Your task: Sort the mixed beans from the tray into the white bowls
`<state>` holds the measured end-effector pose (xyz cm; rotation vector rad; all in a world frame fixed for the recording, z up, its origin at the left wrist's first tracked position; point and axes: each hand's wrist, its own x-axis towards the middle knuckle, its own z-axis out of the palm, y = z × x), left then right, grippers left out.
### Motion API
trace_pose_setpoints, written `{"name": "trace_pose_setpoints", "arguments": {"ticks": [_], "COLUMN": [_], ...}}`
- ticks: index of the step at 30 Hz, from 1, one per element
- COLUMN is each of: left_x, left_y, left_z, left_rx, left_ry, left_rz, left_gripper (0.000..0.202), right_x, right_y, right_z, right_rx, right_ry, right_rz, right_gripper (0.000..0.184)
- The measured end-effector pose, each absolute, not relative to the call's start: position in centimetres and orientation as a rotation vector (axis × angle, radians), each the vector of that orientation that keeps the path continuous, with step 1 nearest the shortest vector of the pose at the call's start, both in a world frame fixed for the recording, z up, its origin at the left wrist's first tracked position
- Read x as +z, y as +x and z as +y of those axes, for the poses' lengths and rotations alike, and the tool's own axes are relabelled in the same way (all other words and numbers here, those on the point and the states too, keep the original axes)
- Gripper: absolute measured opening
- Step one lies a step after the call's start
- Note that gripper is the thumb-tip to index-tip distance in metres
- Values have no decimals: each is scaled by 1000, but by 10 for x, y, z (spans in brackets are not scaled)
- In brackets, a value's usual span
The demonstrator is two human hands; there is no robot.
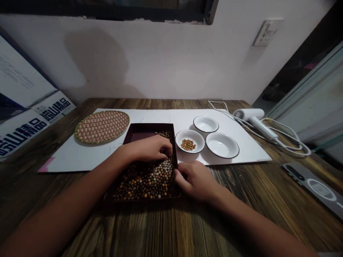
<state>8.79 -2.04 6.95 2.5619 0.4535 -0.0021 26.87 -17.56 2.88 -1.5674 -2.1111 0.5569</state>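
Dark maroon, shallow and square, the tray (151, 124) sits on the worktop (187, 221) straight in front of me, its far half on a white sheet (160, 116). Its near half is heaped with mixed beads (144, 180) of brown, yellow and white, and the far floor is mostly bare.

My left hand (150, 148) is inside the tray, with the fingers bunched and the tips pressed down among the beads close to the right wall. Whether a bead is already pinched there I cannot tell, as the knuckles hide it. My right hand (197, 180) lies loosely curled on the worktop, holding nothing that I can see. Its fingertips touch the tray's outer right wall.

To pick well here, I judge it best to work from the thin edge of the heap and roll one bead clear against the wall. It should be taken between thumb and forefinger only. The right hand should brace the tray so it does not skid on the sheet.

Three white bowls stand just right of the tray. The nearest bowl (179, 137) holds a small cluster of yellow beads (188, 144). The far bowl (205, 124) and the right bowl (222, 145) show nothing inside — both look bare. A woven mat (102, 126) lies left of the tray with nothing on it.
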Motion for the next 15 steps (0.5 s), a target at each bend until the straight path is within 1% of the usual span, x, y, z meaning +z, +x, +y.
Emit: {"name": "trace_pose_setpoints", "arguments": {"ticks": [8,10,15], "left_x": [71,77,84], "left_y": [88,88,94], "left_z": [-24,-25,-31], "left_rx": [-42,16,304], "left_ry": [2522,2516,2423], "left_rz": [436,470,557], "left_gripper": [19,18,14], "right_x": [28,28,30], "right_y": [270,269,269], "right_z": [-174,-174,-174], "right_rx": [530,539,565], "right_ry": [-1545,-1545,-1544], "right_rz": [-2109,-2111,-2111], "right_gripper": [34,34,33]}}
